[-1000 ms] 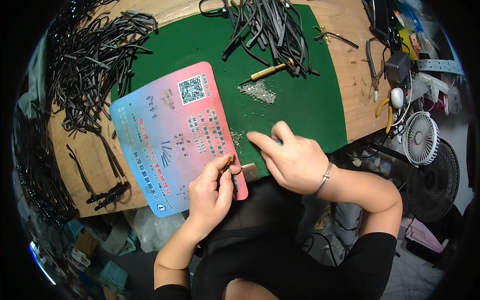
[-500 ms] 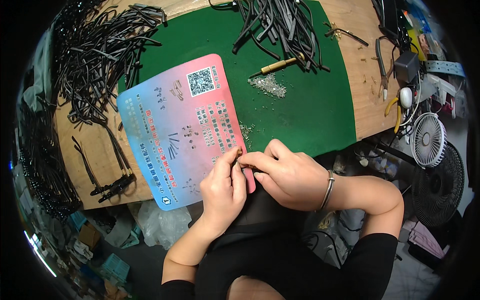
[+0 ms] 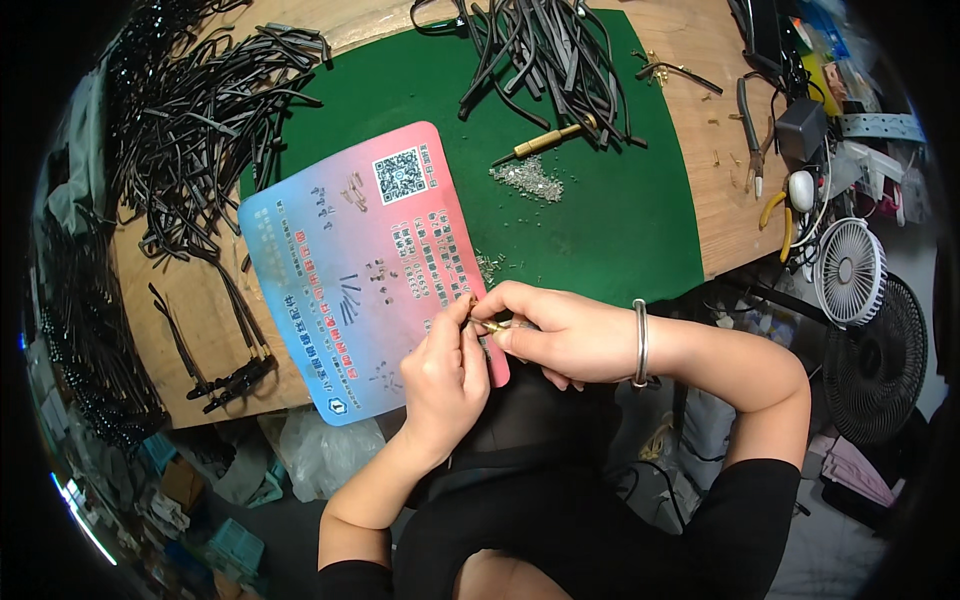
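Brass-coloured, a slim piece [image 3: 491, 325] sits between both hands over the near edge of the worktop [image 3: 733, 220]. The right hand [image 3: 572, 335] pinches it; the left hand [image 3: 440, 378] grasps a small brown part [image 3: 473, 301], apparently bracing it close to the body. Silver bits [image 3: 528, 181] lie farther in, leaving green mat [image 3: 630, 225] beside the right hand for wrist movement.

The right hand [image 3: 572, 335] mostly hides its brass tool [image 3: 492, 326], the left hand [image 3: 445, 372] its small piece [image 3: 473, 303], the top edge crops the black strips [image 3: 545, 60], and the silver bits [image 3: 527, 179] are too small to identify.
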Demonstrator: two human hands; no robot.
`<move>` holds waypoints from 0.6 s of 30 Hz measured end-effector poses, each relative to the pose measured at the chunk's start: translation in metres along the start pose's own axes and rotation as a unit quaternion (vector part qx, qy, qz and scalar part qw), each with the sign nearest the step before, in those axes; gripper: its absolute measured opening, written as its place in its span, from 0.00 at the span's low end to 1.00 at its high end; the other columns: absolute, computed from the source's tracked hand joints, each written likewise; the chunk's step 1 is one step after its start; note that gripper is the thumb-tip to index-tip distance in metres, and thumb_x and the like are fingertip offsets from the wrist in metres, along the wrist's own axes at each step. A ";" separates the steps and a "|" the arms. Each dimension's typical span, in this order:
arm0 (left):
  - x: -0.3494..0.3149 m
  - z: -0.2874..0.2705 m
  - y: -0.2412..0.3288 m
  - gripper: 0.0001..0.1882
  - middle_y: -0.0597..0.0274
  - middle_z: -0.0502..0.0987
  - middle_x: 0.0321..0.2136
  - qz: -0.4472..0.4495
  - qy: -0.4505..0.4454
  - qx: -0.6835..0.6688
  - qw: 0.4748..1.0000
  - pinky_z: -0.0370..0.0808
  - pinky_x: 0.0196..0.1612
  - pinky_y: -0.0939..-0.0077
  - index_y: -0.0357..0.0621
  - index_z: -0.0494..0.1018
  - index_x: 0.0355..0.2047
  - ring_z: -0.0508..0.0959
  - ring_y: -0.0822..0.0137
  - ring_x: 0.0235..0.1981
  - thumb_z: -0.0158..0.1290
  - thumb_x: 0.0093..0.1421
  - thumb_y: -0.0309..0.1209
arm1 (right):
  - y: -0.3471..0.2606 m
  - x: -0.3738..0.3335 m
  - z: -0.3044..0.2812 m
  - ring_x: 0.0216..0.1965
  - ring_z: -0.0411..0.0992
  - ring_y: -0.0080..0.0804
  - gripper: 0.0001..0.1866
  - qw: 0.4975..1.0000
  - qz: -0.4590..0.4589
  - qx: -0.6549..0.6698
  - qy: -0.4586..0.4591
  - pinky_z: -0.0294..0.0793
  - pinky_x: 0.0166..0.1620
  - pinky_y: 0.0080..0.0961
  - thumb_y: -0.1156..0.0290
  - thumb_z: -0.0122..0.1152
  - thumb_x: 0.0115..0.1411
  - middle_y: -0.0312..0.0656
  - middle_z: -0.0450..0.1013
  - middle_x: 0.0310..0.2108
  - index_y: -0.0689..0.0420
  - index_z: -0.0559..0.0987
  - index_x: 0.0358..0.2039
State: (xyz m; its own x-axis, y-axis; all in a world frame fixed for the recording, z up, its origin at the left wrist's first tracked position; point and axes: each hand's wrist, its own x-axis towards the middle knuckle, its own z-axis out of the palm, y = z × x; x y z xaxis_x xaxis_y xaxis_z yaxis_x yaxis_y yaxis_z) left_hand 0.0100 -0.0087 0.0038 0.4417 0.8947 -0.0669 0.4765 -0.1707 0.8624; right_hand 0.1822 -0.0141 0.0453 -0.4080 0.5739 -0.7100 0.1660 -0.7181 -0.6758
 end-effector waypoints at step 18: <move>0.019 -0.014 0.005 0.13 0.53 0.77 0.31 -0.037 -0.007 -0.006 0.999 0.75 0.35 0.72 0.35 0.67 0.46 0.79 0.62 0.31 0.42 0.60 0.19 | 0.020 -0.036 0.007 0.32 0.71 0.47 0.20 0.890 -0.125 -0.380 0.218 0.74 0.35 0.36 0.65 0.48 0.59 0.49 0.66 0.36 0.56 0.64 0.51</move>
State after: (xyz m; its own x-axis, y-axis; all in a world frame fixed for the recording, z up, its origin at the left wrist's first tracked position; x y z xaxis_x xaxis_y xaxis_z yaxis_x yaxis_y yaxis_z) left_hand 0.0101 0.0133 0.0135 0.4159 0.8990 -0.1372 0.4996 -0.0998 0.8605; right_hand 0.1943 -0.0517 0.0585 -0.1570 0.8957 -0.4160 0.7457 -0.1687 -0.6445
